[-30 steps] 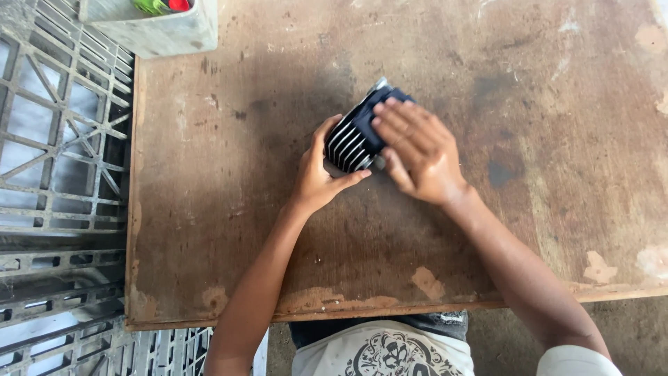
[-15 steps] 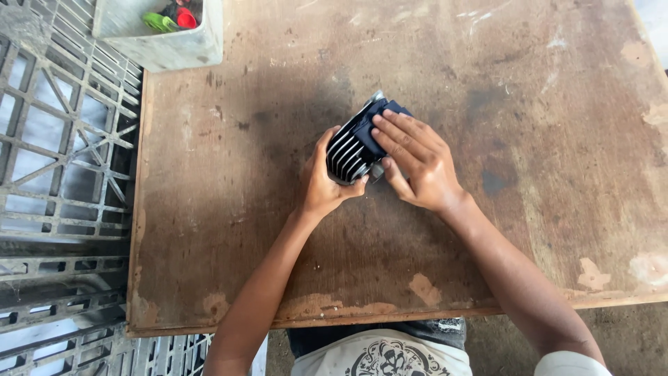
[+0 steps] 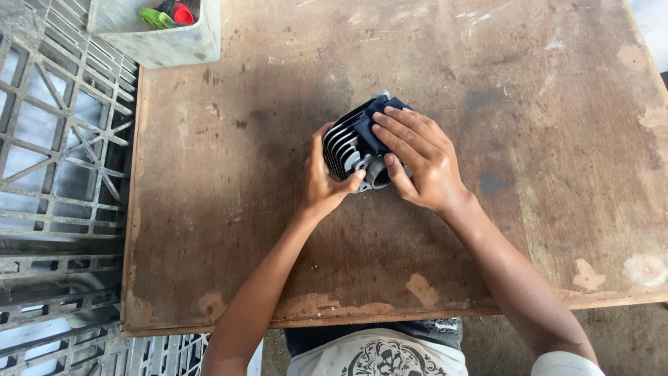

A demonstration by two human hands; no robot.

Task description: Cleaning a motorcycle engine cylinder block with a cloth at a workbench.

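A grey finned metal engine cylinder point(image 3: 342, 147) rests on the worn wooden table point(image 3: 229, 209) near its middle. My left hand point(image 3: 321, 182) grips the cylinder from its near left side, thumb on a round port at the front. My right hand point(image 3: 419, 161) lies over the cylinder's right side and presses a dark blue cloth point(image 3: 369, 124) flat against it with spread fingers. The cloth covers much of the cylinder's top and right side.
A pale rectangular tub point(image 3: 163, 35) holding green and red items stands at the table's far left corner. Grey plastic crates point(image 3: 59, 160) lie to the left of the table. The table's near edge point(image 3: 390, 310) is chipped, right above my lap.
Hands, cloth and cylinder keep nearly the same pose. The view has shifted slightly, bringing more of the tub into sight at the top left.
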